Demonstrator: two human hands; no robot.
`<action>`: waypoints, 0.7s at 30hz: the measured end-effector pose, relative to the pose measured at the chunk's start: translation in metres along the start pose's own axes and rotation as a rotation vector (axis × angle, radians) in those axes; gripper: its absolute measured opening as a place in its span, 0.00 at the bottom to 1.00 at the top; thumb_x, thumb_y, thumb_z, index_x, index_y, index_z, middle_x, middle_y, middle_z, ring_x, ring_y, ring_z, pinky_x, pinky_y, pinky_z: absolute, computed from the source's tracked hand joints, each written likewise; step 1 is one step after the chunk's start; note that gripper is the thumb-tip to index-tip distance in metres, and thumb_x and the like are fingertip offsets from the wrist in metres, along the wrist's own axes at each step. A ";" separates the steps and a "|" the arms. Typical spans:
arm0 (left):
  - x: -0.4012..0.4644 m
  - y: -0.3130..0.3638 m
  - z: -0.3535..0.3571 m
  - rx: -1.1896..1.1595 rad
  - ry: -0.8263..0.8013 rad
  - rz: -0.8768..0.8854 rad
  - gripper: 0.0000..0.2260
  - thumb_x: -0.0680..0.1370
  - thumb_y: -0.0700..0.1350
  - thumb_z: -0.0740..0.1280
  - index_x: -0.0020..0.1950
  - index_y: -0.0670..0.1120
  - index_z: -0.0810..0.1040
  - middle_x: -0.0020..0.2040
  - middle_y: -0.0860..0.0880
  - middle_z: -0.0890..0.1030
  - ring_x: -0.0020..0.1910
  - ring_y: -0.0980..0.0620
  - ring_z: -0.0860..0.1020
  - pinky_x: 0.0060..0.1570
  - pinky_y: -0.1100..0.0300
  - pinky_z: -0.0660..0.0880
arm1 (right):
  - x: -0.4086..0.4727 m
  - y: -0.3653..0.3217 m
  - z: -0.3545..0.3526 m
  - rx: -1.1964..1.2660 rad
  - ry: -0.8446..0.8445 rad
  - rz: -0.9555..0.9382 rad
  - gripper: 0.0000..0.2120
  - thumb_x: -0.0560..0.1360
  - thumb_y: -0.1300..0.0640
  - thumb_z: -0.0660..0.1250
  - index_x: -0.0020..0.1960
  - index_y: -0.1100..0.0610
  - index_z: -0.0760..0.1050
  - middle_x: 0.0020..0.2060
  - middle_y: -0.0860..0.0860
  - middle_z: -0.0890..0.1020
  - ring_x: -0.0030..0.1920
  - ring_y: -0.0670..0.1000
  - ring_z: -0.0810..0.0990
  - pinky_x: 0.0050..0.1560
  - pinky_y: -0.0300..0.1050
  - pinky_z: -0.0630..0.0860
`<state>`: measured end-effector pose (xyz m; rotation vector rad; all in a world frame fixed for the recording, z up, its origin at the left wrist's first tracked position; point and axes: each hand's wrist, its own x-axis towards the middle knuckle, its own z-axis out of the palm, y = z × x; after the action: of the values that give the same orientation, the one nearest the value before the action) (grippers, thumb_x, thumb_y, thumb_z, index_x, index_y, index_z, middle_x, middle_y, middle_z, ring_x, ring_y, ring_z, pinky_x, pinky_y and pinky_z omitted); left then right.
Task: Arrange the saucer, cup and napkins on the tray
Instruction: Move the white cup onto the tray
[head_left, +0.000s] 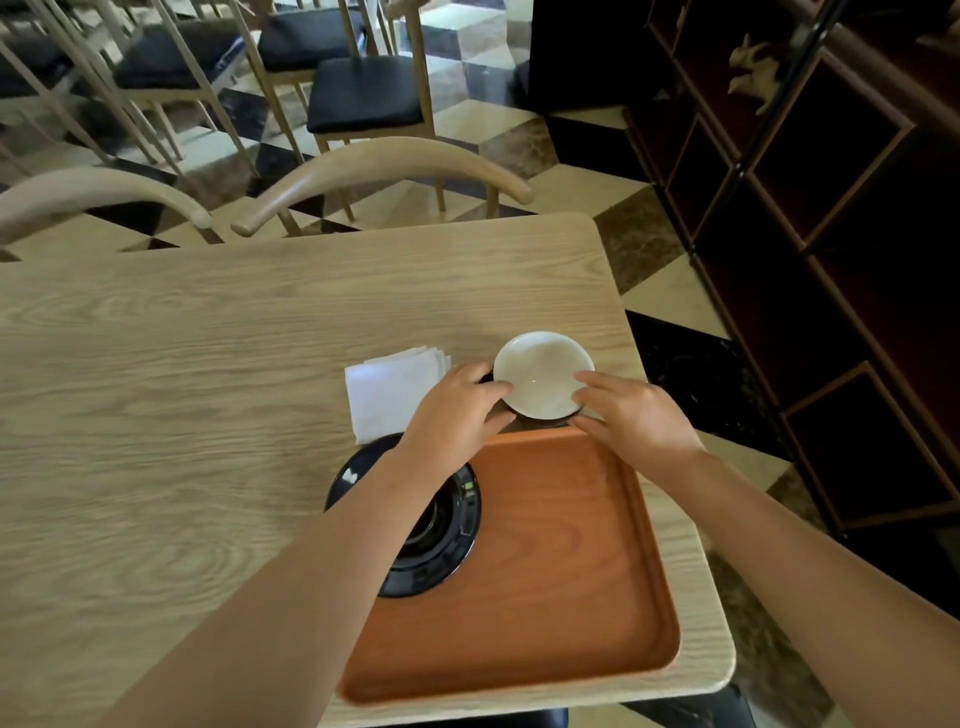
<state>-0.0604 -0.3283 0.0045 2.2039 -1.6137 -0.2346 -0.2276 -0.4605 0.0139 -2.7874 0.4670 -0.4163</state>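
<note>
A cup (543, 374), white inside and dark outside, sits just past the far edge of the brown wooden tray (566, 561). My left hand (457, 410) grips its left side and my right hand (636, 415) its right side. Whether the cup rests on the table or is lifted, I cannot tell. A black saucer (447, 540) lies across the tray's left edge, partly hidden under my left forearm. A stack of white napkins (389, 389) lies on the table, to the left of the cup and beyond the saucer.
The light wooden table (182, 389) ends close to the right of the tray. Two curved wooden chair backs (379, 161) stand at the far side. A dark shelf unit (831, 234) stands to the right.
</note>
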 end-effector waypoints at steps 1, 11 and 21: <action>-0.003 0.001 0.000 -0.003 0.018 0.006 0.14 0.73 0.44 0.71 0.56 0.42 0.79 0.60 0.42 0.78 0.60 0.42 0.73 0.57 0.47 0.74 | -0.002 0.000 -0.002 -0.004 -0.002 -0.020 0.10 0.61 0.66 0.78 0.40 0.66 0.81 0.48 0.63 0.84 0.36 0.61 0.84 0.34 0.53 0.80; -0.038 0.034 -0.014 -0.017 0.216 0.114 0.11 0.68 0.43 0.75 0.48 0.41 0.82 0.49 0.42 0.82 0.45 0.43 0.80 0.44 0.52 0.80 | -0.040 0.001 -0.033 -0.046 0.137 -0.155 0.12 0.63 0.63 0.78 0.45 0.64 0.81 0.49 0.59 0.84 0.43 0.57 0.85 0.38 0.52 0.83; -0.067 0.045 0.017 0.002 0.165 0.101 0.12 0.67 0.45 0.76 0.48 0.43 0.82 0.48 0.43 0.83 0.45 0.43 0.81 0.44 0.52 0.81 | -0.081 0.000 -0.014 -0.037 0.124 -0.132 0.12 0.62 0.62 0.79 0.43 0.62 0.81 0.48 0.58 0.85 0.44 0.55 0.85 0.34 0.50 0.83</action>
<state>-0.1272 -0.2805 0.0016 2.0765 -1.6283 -0.0212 -0.3056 -0.4354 0.0081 -2.8488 0.3213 -0.6189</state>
